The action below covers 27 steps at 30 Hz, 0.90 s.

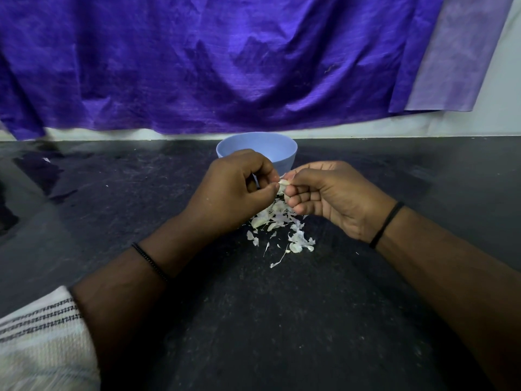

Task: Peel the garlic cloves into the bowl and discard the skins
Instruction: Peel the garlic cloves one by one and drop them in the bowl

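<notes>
A small pale garlic clove [282,185] is held between both hands just in front of the blue bowl [277,149]. My left hand [234,190] pinches it from the left with curled fingers. My right hand [327,193] pinches it from the right with thumb and fingertips. Most of the clove is hidden by the fingers. Below the hands, a heap of white garlic skins [282,224] lies on the dark counter [253,320]. The inside of the bowl is hidden by the hands and its rim.
A purple cloth [225,60] hangs over the white wall behind the counter. A dark object [39,167] lies at the far left of the counter. A striped pale cloth [39,340] covers the bottom left corner.
</notes>
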{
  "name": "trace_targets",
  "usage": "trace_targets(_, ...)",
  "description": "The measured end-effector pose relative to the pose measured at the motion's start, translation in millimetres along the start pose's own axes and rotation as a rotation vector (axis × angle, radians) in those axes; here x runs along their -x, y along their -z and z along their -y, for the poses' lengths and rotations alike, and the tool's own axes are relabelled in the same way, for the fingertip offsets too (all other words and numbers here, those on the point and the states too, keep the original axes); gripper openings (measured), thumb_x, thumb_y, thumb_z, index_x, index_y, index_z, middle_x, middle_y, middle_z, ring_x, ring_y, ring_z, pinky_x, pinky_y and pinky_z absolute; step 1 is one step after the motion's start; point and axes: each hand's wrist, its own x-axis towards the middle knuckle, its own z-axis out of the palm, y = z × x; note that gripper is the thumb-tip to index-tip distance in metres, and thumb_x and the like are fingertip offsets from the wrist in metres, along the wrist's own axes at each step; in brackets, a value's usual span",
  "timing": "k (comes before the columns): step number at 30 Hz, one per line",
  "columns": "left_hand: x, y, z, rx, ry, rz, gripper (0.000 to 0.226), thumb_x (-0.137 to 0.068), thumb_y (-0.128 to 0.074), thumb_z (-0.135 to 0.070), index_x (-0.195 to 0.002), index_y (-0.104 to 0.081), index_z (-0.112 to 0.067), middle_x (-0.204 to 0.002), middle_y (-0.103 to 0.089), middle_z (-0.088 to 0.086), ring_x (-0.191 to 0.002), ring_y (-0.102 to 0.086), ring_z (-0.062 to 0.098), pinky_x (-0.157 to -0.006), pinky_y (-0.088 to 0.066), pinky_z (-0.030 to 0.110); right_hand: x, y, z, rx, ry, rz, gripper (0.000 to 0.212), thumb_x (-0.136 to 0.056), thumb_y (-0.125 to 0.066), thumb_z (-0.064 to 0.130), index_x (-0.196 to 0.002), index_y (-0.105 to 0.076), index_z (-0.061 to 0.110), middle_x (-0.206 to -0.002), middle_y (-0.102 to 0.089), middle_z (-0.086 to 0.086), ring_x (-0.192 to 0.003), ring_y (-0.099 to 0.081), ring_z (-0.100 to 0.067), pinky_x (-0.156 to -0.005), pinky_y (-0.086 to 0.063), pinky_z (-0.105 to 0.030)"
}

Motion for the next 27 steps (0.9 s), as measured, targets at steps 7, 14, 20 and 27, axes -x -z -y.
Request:
trace_targets(7, -1, 1, -1, -0.074, -0.073, 0.022, 0.011, -0.082, -0.075, -0.008, -0.084, -0.067, -0.015, -0.082, -0.062, -0.008, -0.067, -0.058, 0.010, -0.057, -0.049, 0.025, 0, 0, -1, 0.019, -0.029, 0.008, 0.012, -0.091, -0.064, 0.001, -0.099, -0.067, -0.007, -0.064, -0.066, -0.007, -0.053, -0.061, -0.013, -0.049, -0.055, -0.020)
trace_targets(14, -2, 0, 0, -0.121, -0.080, 0.014, 0.006, -0.077, -0.070, -0.009, -0.079, -0.067, -0.014, -0.077, -0.061, -0.008, -0.066, -0.059, 0.009, -0.058, -0.051, 0.031, -2, 0, -4, 0.061, -0.007, 0.059, 0.013, -0.091, -0.065, 0.000, -0.102, -0.065, -0.007, -0.070, -0.065, -0.010, -0.054, -0.062, -0.014, -0.050, -0.055, -0.022)
trace_targets(20, -2, 3, 0, -0.072, 0.018, -0.023, 0.009, -0.078, -0.074, -0.005, -0.078, -0.067, -0.012, -0.070, -0.060, -0.008, -0.061, -0.057, 0.005, -0.053, -0.042, 0.014, -3, 2, -9, 0.274, 0.195, 0.112, 0.008, -0.089, -0.071, 0.005, -0.096, -0.068, 0.004, -0.069, -0.070, -0.006, -0.059, -0.066, -0.015, -0.054, -0.057, -0.024)
trace_targets(27, -2, 3, -1, 0.101, 0.160, -0.043, 0.013, -0.080, -0.074, -0.001, -0.074, -0.069, -0.011, -0.060, -0.061, -0.002, -0.051, -0.051, 0.006, -0.048, -0.043, 0.024, -5, 3, -12, 0.470, 0.395, 0.057, 0.012, -0.091, -0.069, 0.007, -0.089, -0.072, 0.018, -0.067, -0.070, 0.003, -0.060, -0.067, -0.013, -0.057, -0.057, -0.027)
